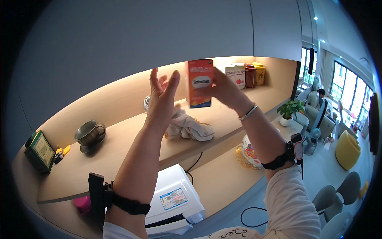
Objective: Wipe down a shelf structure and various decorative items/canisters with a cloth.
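Observation:
An orange-red product box (199, 70) with a blue lower edge is upright above the wooden shelf (131, 149). My right hand (223, 86) grips it by its right side. My left hand (163, 89) is raised to the left of the box, fingers apart, with nothing in it. Below the hands, a crumpled light cloth (191, 127) lies on the shelf. A shiny round object (146, 103) is partly hidden behind my left wrist.
White cartons (231, 71), a dark red canister (250, 76) and a yellow canister (259, 74) stand at the shelf's right end. Leftward are a dark cup (89, 131) on a saucer and a green box (41, 152). Grey cabinet doors (134, 33) overhang; a white printer (176, 194) sits below.

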`<state>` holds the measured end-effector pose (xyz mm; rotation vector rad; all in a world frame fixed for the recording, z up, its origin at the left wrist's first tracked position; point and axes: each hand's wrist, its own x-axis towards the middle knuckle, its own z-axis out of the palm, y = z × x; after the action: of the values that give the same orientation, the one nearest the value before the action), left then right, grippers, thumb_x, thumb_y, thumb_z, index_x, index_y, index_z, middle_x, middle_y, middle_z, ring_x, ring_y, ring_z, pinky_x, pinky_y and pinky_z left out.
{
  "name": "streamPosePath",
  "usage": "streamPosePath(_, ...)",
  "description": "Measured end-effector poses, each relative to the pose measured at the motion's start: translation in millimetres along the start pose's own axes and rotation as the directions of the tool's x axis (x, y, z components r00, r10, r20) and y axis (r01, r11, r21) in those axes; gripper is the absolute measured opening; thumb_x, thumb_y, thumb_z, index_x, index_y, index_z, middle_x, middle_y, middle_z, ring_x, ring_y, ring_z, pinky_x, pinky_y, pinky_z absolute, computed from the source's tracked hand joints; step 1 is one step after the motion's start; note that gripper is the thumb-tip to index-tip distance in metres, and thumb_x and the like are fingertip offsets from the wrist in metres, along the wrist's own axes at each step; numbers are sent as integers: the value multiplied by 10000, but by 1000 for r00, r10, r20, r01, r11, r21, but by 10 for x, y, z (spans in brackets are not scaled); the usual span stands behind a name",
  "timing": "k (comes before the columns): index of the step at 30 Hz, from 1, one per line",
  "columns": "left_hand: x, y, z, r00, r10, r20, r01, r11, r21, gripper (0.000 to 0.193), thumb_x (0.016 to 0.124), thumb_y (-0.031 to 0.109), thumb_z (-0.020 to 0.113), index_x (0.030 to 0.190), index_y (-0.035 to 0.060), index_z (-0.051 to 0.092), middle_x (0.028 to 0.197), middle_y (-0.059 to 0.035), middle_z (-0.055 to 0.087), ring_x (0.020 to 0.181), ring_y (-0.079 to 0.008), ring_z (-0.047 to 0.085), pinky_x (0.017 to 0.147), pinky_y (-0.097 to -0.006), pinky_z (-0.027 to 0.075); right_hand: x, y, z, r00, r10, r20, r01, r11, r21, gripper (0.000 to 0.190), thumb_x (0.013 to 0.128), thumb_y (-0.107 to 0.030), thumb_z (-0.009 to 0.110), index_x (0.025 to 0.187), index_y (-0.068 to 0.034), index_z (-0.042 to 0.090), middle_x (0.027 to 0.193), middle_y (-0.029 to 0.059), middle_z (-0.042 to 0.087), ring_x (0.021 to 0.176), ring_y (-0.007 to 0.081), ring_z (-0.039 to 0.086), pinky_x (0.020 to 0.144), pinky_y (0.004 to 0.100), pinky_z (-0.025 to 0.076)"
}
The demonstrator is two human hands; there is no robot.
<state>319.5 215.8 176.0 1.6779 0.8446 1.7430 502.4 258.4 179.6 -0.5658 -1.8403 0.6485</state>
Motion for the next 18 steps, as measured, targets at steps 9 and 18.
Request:
streamPosePath(9, -7, -43, 42, 983, -177, 44, 149, 921, 360, 823, 800, 453, 622, 1388, 63, 198, 1255, -232, 403, 1139, -313, 456, 917, -382, 407, 175, 687, -441, 906, 190, -379, -406, 645, -647, 754, 604, -278, 782, 1127, 117, 410, 1013, 201, 588, 893, 243, 616, 765, 311, 503)
streamPosePath(18, -5, -23, 91, 987, -161, 30, 134, 902, 409, 782, 805, 424, 618, 1381, 64, 230, 1244, -228, 420, 1129, -304, 467, 925, -379, 399, 452, 1040, -642, 870, 456, -188, -493, 816, -301, 751, 583, -136, 759, 1180, 69, 353, 1023, 179, 574, 947, 255, 613, 731, 317, 536)
